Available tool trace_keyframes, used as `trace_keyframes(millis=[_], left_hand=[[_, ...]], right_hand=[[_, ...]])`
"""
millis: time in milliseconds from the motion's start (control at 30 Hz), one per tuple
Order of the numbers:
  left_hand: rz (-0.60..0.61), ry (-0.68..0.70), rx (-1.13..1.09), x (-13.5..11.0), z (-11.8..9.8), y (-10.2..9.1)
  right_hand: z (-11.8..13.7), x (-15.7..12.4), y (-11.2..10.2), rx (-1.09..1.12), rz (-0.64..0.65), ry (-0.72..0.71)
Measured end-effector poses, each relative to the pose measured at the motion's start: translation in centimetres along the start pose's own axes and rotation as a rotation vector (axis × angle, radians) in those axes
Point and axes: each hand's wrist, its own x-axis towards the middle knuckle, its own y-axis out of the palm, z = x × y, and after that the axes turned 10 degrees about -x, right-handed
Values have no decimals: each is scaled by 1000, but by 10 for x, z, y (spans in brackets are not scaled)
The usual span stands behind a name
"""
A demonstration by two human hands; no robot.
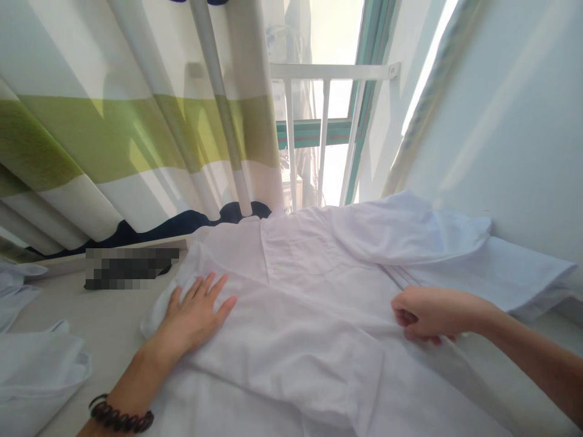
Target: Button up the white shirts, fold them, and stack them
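Observation:
A white coat [291,315], which looks like a lab coat, lies spread and wrinkled over the surface in front of me. One sleeve [364,382] is laid across its lower middle, and more white cloth [514,267] sticks out at the upper right. Flat on the coat's left side rests my left hand [195,312], fingers spread, with a dark bead bracelet [121,416] at the wrist. At the right edge, my right hand [428,315] has its fingers curled closed on the coat's fabric. The fingertips of that hand are partly hidden.
Other folded white cloth [36,370] lies at the left. A dark, pixelated item [132,268] is near the back left edge. Behind hangs a white and green curtain [182,133], beside a window with a white railing [334,71]. A wall [523,121] bounds the right.

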Motion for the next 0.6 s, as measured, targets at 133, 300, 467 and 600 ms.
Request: trace_keyframes(millis=[133, 300, 467, 600], left_hand=[[70, -26, 50, 19, -30, -35], [-141, -18, -56, 50, -67, -30], [-180, -18, -155, 47, -64, 13], [-172, 34, -133, 33, -57, 23]], right_hand=[[33, 23, -30, -237, -256, -199], [99, 85, -38, -203, -637, -272], [110, 137, -10, -175, -771, -170], [96, 138, 7, -192, -767, -190]])
